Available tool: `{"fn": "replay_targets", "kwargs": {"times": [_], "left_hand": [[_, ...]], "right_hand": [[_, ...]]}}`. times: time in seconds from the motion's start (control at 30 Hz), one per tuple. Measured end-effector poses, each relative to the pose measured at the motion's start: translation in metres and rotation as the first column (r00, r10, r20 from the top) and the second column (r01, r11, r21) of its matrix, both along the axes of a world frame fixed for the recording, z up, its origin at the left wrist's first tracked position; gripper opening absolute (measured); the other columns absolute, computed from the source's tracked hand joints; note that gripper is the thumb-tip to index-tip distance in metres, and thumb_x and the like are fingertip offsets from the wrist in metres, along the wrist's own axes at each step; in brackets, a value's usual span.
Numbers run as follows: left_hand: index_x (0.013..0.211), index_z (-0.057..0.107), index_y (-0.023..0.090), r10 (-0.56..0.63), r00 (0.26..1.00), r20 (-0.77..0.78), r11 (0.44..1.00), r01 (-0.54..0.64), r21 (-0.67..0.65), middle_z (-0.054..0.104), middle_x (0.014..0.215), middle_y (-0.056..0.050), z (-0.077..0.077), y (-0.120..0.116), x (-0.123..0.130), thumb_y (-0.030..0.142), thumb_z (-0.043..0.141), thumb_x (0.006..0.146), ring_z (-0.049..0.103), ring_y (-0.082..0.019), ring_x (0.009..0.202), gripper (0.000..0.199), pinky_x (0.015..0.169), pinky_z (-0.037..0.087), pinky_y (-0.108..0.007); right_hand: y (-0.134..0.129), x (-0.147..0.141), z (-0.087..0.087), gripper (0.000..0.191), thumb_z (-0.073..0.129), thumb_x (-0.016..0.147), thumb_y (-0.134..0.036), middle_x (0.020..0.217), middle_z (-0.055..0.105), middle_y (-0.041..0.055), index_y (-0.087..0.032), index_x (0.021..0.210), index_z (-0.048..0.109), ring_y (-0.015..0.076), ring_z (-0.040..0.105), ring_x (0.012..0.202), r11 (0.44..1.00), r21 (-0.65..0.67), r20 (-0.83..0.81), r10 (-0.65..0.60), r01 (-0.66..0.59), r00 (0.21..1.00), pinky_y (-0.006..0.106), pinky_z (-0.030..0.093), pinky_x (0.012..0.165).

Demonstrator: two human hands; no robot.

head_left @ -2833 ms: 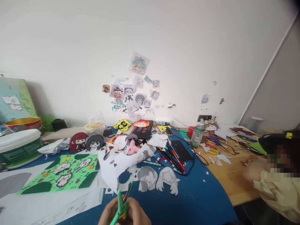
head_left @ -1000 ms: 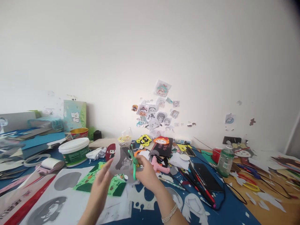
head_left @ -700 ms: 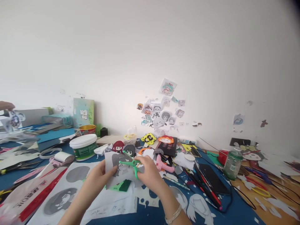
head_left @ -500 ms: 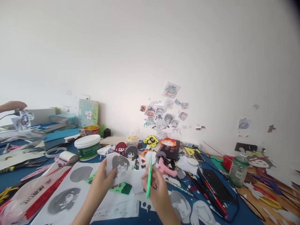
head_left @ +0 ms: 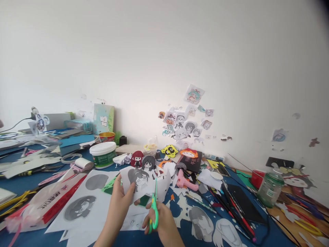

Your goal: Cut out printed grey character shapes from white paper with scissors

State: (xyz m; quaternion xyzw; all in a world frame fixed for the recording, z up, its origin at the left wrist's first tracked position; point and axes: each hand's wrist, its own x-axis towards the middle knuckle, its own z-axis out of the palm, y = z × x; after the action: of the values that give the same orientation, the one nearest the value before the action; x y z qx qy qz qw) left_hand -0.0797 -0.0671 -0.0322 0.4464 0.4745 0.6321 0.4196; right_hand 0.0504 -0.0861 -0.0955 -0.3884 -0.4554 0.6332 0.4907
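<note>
My left hand [head_left: 119, 195] is closed on a white paper sheet [head_left: 140, 180] printed with a grey cartoon figure, thumb on the front. The fingers of my right hand [head_left: 163, 218] are in the handles of green scissors [head_left: 154, 206]. Their blades point up and stand at the sheet's right part, beside the figure; I cannot tell how far they are apart. Under my hands lie a green piece [head_left: 109, 185] and printed sheets [head_left: 102, 199]. Behind the held sheet stand a red-haired cutout [head_left: 137, 159] and a dark-haired cutout [head_left: 148, 163].
A white-lidded tub [head_left: 102, 154] stands at back left, a red and white plastic bag [head_left: 48, 202] in front of it. To the right lie a pink glue gun [head_left: 186, 180], pens [head_left: 239, 216], paper scraps [head_left: 180, 207] and a glass jar [head_left: 271, 187]. Cutouts [head_left: 181, 121] hang on the wall.
My right hand has brought the scissors left and down, up against the held sheet. The whole view has shifted slightly. At far left, another person's hand has drawn away from some cutouts.
</note>
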Motion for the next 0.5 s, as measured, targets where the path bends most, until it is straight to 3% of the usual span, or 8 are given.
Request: {"fn": "replay_targets", "kwargs": {"times": [0.13, 0.23, 0.37, 0.5], "left_hand": [[0.131, 0.018, 0.022, -0.017, 0.999, -0.043, 0.997, 0.014, -0.069, 0.050, 0.060, 0.007, -0.003, -0.006, 0.004, 0.035, 0.057, 0.072, 0.047, -0.011, 0.033, 0.072, 0.033, 0.039, -0.024], [0.124, 0.026, 0.022, -0.036, 0.996, 0.082, 0.998, 0.041, -0.056, 0.049, 0.058, 0.007, 0.002, -0.010, 0.008, 0.031, 0.057, 0.072, 0.045, -0.010, 0.034, 0.062, 0.031, 0.036, -0.022], [0.103, 0.043, 0.021, -0.121, 0.970, 0.209, 0.986, 0.142, -0.090, 0.051, 0.057, 0.006, 0.007, -0.010, 0.009, 0.034, 0.064, 0.067, 0.045, -0.010, 0.039, 0.044, 0.034, 0.036, -0.020], [0.088, 0.047, 0.018, -0.210, 0.977, 0.038, 0.964, 0.214, -0.158, 0.050, 0.047, 0.007, 0.000, -0.006, 0.004, 0.045, 0.063, 0.068, 0.039, -0.008, 0.035, 0.037, 0.037, 0.033, -0.020]], "right_hand": [[0.009, -0.001, -0.011, 0.066, 0.070, 0.043, -0.067, 0.038, 0.053, -0.0016, -0.013, 0.078, 0.057, 0.0124, 0.048, 0.033, 0.998, 0.003, -0.028, -0.055, 0.056, 0.998, 0.023, 0.039, 0.038], [0.006, -0.004, -0.014, 0.062, 0.075, 0.037, -0.063, 0.034, 0.047, -0.0050, -0.015, 0.070, 0.055, 0.0106, 0.043, 0.031, 0.993, -0.023, -0.040, -0.121, 0.120, 0.992, 0.024, 0.038, 0.037], [-0.010, -0.004, -0.001, 0.058, 0.075, 0.044, -0.061, 0.037, 0.049, -0.0044, -0.015, 0.073, 0.056, 0.0100, 0.044, 0.034, 0.982, 0.027, -0.012, -0.187, 0.187, 0.982, 0.023, 0.039, 0.040], [-0.023, -0.004, 0.011, 0.059, 0.071, 0.050, -0.063, 0.041, 0.050, -0.0042, -0.013, 0.077, 0.057, 0.0090, 0.044, 0.038, 0.967, 0.100, 0.018, -0.239, 0.236, 0.971, 0.022, 0.039, 0.043]]}}
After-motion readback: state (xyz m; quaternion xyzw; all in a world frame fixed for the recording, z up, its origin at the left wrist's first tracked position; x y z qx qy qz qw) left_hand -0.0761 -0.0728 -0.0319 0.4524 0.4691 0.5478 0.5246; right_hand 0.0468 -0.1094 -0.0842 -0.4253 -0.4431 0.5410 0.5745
